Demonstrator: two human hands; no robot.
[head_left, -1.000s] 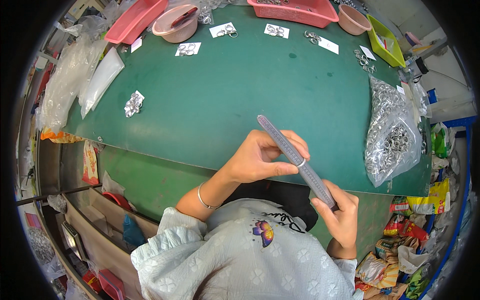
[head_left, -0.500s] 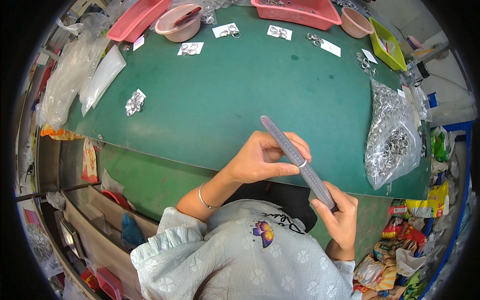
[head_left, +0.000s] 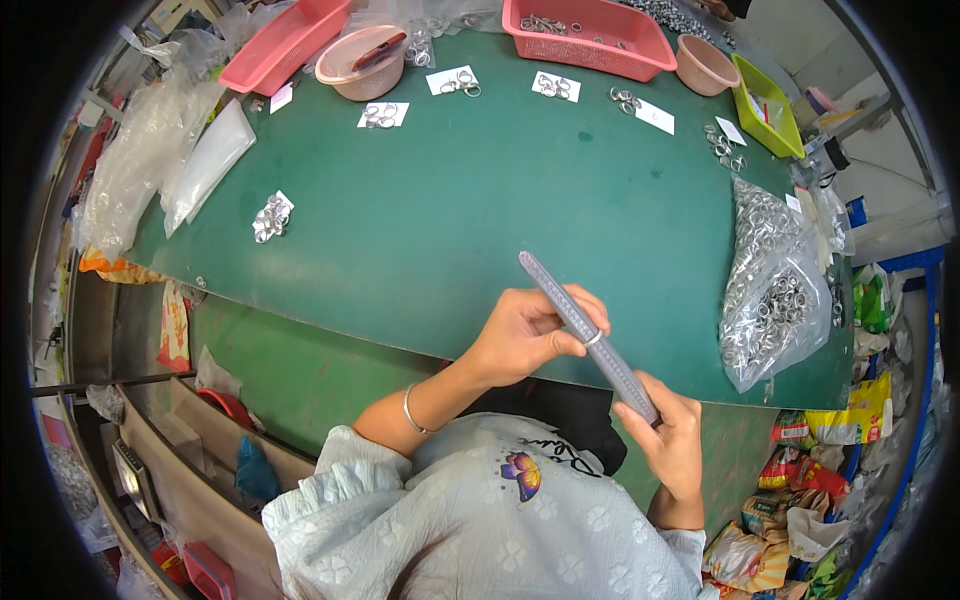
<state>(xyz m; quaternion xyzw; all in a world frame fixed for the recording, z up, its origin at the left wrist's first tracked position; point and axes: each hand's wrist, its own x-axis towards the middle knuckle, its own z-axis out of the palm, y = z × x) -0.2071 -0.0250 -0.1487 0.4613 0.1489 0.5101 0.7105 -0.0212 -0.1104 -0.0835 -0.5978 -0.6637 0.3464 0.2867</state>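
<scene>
A grey ring mandrel (head_left: 552, 290), tapered and marked with scale lines, slants above the near edge of the green table. My right hand (head_left: 668, 432) is closed around its thicker lower end. Around the rod's middle sits a silver ring (head_left: 594, 338). My left hand (head_left: 518, 338) has its thumb and fingertips closed at this ring, on either side of the rod. Small piles of silver rings lie on or beside white paper slips along the far side, among them one pile (head_left: 380, 116) and another pile (head_left: 271, 218) alone at the left.
A clear bag full of rings (head_left: 770, 300) lies at the table's right. Pink baskets (head_left: 600, 62), a pale pink bowl (head_left: 360, 85) and a lime-green basket (head_left: 775, 128) line the far edge. Plastic bags (head_left: 212, 165) cover the left end. Drawers (head_left: 190, 445) stand open below left.
The view has shifted slightly, so the table appears a little lower. Both hands keep their hold, and the ring stays around the mandrel at about the same spot.
</scene>
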